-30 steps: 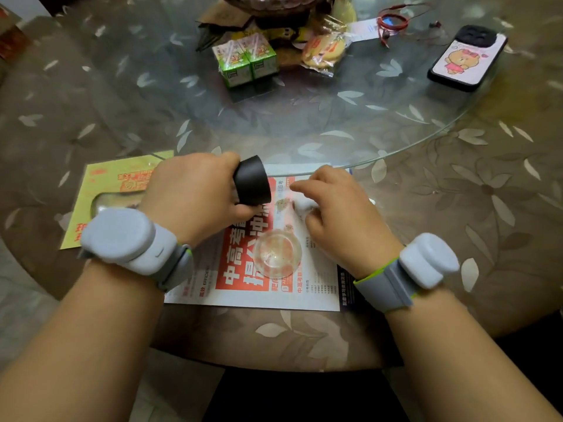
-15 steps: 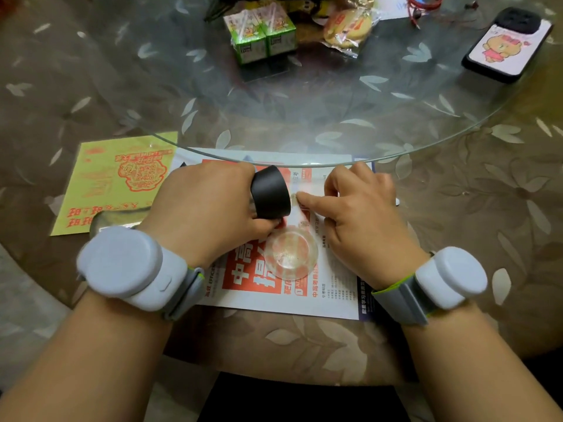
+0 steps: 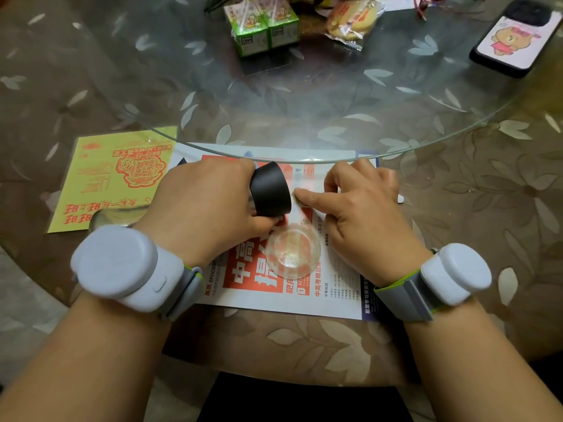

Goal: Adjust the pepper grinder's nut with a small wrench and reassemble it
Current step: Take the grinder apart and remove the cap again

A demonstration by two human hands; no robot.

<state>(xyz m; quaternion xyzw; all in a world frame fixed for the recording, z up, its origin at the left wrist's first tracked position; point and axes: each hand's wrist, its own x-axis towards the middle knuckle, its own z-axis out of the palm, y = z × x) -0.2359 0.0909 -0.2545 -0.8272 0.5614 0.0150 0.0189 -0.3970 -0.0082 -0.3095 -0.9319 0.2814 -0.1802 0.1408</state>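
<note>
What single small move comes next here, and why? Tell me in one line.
Probably bring the right hand the last bit in, so its index fingertip reaches the open end of the black grinder part. The left hand grips that part tilted toward the right hand, whose fingertip lies just beside its rim. Whether the right hand holds a wrench cannot be told.

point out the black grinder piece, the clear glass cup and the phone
black grinder piece (image 3: 270, 190), head view, on its outer side wall
clear glass cup (image 3: 293, 250), head view, on its base
phone (image 3: 508, 36), head view, on its printed back
</note>
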